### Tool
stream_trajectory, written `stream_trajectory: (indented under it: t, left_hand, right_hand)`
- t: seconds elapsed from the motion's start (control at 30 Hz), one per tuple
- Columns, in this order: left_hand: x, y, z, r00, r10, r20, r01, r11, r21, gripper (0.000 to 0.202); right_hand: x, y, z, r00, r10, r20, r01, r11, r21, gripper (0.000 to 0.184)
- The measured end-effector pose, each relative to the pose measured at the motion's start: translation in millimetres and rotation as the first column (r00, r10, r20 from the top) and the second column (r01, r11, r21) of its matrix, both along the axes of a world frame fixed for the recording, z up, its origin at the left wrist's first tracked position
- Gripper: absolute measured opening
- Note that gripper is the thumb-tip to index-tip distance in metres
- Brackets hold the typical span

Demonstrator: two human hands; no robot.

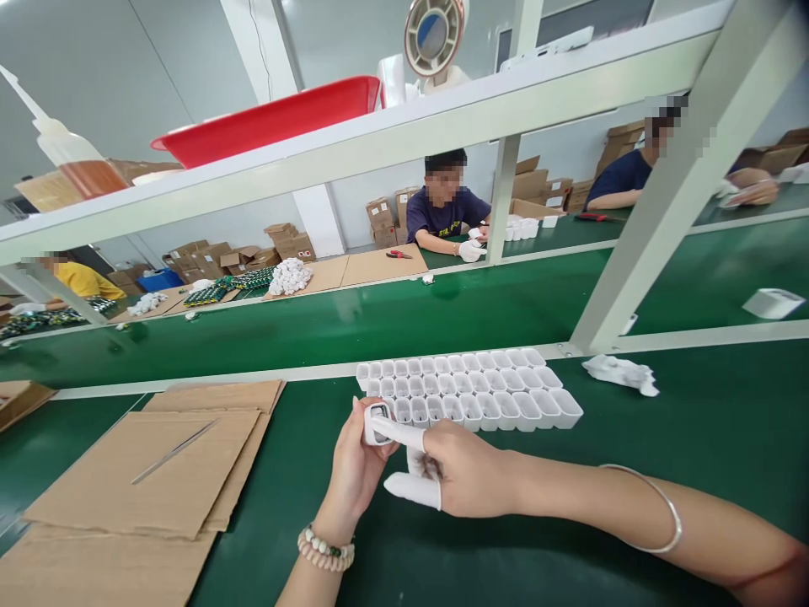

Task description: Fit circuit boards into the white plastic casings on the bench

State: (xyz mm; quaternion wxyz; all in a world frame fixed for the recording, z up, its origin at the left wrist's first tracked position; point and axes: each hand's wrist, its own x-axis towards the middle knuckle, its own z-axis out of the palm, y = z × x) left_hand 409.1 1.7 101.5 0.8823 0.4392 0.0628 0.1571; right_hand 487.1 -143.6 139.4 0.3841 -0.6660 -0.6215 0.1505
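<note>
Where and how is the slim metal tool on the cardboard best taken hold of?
Probably near the middle of the slim metal tool, from above, pinching across its long sides: it lies flat and diagonally on the cardboard, and its narrow length suits a crosswise pinch. The left hand is nearer, but holds a white cup.

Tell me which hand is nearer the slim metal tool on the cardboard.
Left. The left hand is right of the slim metal tool, past the cardboard's edge, holding a white housing; the right hand is farther right, a covered finger at the housing's opening.
</note>
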Motion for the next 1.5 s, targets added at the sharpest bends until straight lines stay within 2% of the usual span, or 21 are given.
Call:
stream_trajectory:
  t: [0.13, 0.27, 0.4, 0.47, 0.53, 0.57, 0.63, 0.67, 0.7, 0.8, 0.93, 1.0, 1.03, 1.23, 1.4, 1.5]
  left_hand:
    - [1, 2, -3.8, 0.999, 0.038, 0.008, -0.038, 0.999, 0.018, 0.038]
    - [2, 5, -5.6, 0.998, 0.07, 0.001, -0.07, 0.997, 0.02, 0.038]
    - [1, 6, -4.0, 0.995, 0.095, -0.003, -0.095, 0.995, 0.021, 0.037]
    - [1, 5, -2.9, 0.996, 0.089, 0.01, -0.09, 0.996, 0.022, 0.037]
    - [1, 5, -2.2, 0.997, 0.079, 0.019, -0.079, 0.997, 0.022, 0.037]
    - [2, 5, -1.9, 0.997, 0.073, 0.016, -0.073, 0.997, 0.02, 0.037]
    - [2, 4, -1.6, 0.998, 0.062, 0.006, -0.062, 0.998, 0.013, 0.038]
    - [2, 4, -1.4, 0.998, 0.057, 0.002, -0.057, 0.998, 0.01, 0.038]
    - [2, 4, -1.2, 0.998, 0.057, 0.0, -0.057, 0.998, 0.006, 0.038]
    - [1, 3, -0.6, 0.998, 0.069, -0.011, -0.069, 0.998, -0.005, 0.037]
    - [2, 4, -2.5, 0.998, 0.064, -0.026, -0.064, 0.998, -0.012, 0.037]
    - [4, 5, -4.9, 0.998, 0.058, -0.026, -0.058, 0.998, -0.015, 0.037]
    - [5, 5, -6.2, 0.998, 0.057, -0.026, -0.058, 0.998, -0.018, 0.037]
    - [6, 8, -10.3, 1.0, 0.003, 0.031, -0.002, 1.0, -0.024, 0.036]
    - [5, 9, -14.2, 0.999, -0.024, 0.029, 0.023, 0.999, 0.037, 0.044]
    - [6, 10, -17.0, 1.0, -0.018, 0.015, 0.017, 0.996, 0.091, 0.049]
  right_hand:
    - [-4, 0, 1.2, 0.973, -0.004, -0.231, -0.027, 0.991, -0.128, 0.052]
    - [-4, 0, 3.5, 0.845, 0.027, -0.534, -0.149, 0.971, -0.187, 0.071]
    - [-3, -2, 8.7, 0.71, 0.04, -0.703, -0.219, 0.962, -0.165, 0.071]
    - [-2, -3, 10.5, 0.697, 0.017, -0.717, -0.194, 0.967, -0.165, 0.067]
    - [1, -3, 10.6, 0.753, -0.012, -0.658, -0.116, 0.982, -0.15, 0.062]
    - [2, -2, 9.8, 0.811, -0.023, -0.585, -0.067, 0.989, -0.132, 0.059]
    - [7, -1, 6.3, 0.949, -0.048, -0.312, 0.029, 0.997, -0.066, 0.05]
    - [9, 0, 3.6, 0.991, -0.065, -0.121, 0.062, 0.998, -0.024, 0.045]
    - [11, 1, 0.6, 0.994, -0.082, 0.073, 0.081, 0.997, 0.014, 0.039]
    - [16, 5, -9.5, 0.866, -0.118, 0.486, 0.097, 0.993, 0.068, 0.032]
    - [19, 7, -18.8, 0.596, -0.1, 0.797, 0.098, 0.994, 0.052, 0.031]
    - [20, 7, -19.5, 0.499, -0.073, 0.863, 0.078, 0.996, 0.039, 0.028]
    - [20, 7, -18.9, 0.485, -0.073, 0.871, 0.066, 0.997, 0.047, 0.028]
    - [22, 10, -12.8, 0.622, -0.227, 0.75, 0.064, 0.969, 0.24, 0.032]
    - [24, 16, -20.8, 0.522, -0.308, 0.796, -0.005, 0.931, 0.364, 0.027]
    - [25, 19, -26.3, 0.577, -0.302, 0.759, 0.019, 0.934, 0.357, 0.024]
